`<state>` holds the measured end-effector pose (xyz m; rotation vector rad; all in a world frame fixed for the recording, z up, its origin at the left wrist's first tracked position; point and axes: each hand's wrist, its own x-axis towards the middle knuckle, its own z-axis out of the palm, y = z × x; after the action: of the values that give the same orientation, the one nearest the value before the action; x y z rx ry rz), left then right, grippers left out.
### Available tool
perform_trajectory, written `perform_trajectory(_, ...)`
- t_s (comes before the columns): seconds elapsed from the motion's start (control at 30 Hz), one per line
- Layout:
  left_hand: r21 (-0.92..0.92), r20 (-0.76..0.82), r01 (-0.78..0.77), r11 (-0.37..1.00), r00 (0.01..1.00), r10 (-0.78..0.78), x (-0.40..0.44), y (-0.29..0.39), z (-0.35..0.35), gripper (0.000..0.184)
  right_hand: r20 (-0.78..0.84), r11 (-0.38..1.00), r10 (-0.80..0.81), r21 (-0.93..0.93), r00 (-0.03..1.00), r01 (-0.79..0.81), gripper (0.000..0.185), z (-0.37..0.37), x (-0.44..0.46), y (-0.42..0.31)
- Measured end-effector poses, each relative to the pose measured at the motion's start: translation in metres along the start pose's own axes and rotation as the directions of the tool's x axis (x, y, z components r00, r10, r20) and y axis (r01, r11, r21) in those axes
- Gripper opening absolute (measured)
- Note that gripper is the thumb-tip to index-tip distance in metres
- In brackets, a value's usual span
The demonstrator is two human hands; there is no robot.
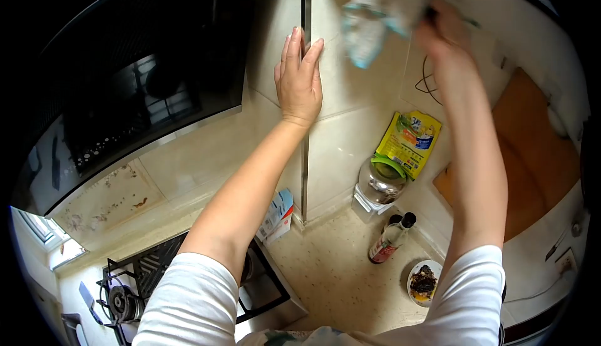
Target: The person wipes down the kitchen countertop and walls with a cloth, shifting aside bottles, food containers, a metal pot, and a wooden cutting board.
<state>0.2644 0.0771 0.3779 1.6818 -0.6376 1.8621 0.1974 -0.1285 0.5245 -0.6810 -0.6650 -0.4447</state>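
Note:
My left hand (299, 80) rests against the tiled wall at a dark vertical edge strip (305, 158), its fingers stretched upward and holding nothing. Higher up on the right, my right hand (443, 28) is closed on a white cloth (366, 30) with a turquoise border. The cloth is raised near the top of the wall, and part of it hangs down to the left. Motion blurs the hand and the cloth, so the exact grip is hard to see. A small dark spot shows beside the fingers; I cannot make out what it is.
A black range hood (156, 77) hangs at the left above a gas stove (125, 302). Below the cloth are a yellow packet (410, 141), a metal pot (382, 182), a sauce bottle (386, 246) and a plate of dark food (423, 281). Wooden boards (535, 158) lean at the right.

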Motion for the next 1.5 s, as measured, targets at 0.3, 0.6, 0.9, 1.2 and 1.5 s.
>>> perform_trajectory(0.3, -0.018, 0.013, 0.014, 1.0, 1.0, -0.014, 0.0, 0.0, 0.001, 0.038, -0.242, 0.975, -0.174, -0.177, 0.954, 0.133, 0.038, 0.021, -0.047, -0.045)
perform_trajectory(0.6, -0.038, 0.018, -0.011, 0.999, 1.0, 0.012, -0.001, -0.003, -0.001, 0.037, -0.117, 0.972, 0.042, -0.226, 0.992, -0.067, 0.038, -0.05, 0.119, 0.065)
perform_trajectory(0.9, 0.046, 0.021, 0.025, 0.999, 0.999, -0.026, -0.003, 0.001, 0.001, 0.036, -0.132, 0.977, -0.174, -0.147, 0.976, 0.155, 0.022, -0.061, -0.02, -0.097)
perform_trajectory(1.2, 0.065, 0.004, 0.015, 0.998, 1.0, -0.016, -0.002, 0.002, 0.0, 0.04, 0.014, 0.994, -0.106, -0.021, 0.994, 0.106, 0.014, 0.006, -0.068, -0.129)
perform_trajectory(1.5, 0.055, -0.012, 0.004, 0.998, 1.0, -0.004, -0.002, 0.001, -0.001, 0.035, -0.092, 0.952, 0.095, -0.283, 0.991, -0.117, 0.017, -0.061, 0.093, 0.0)
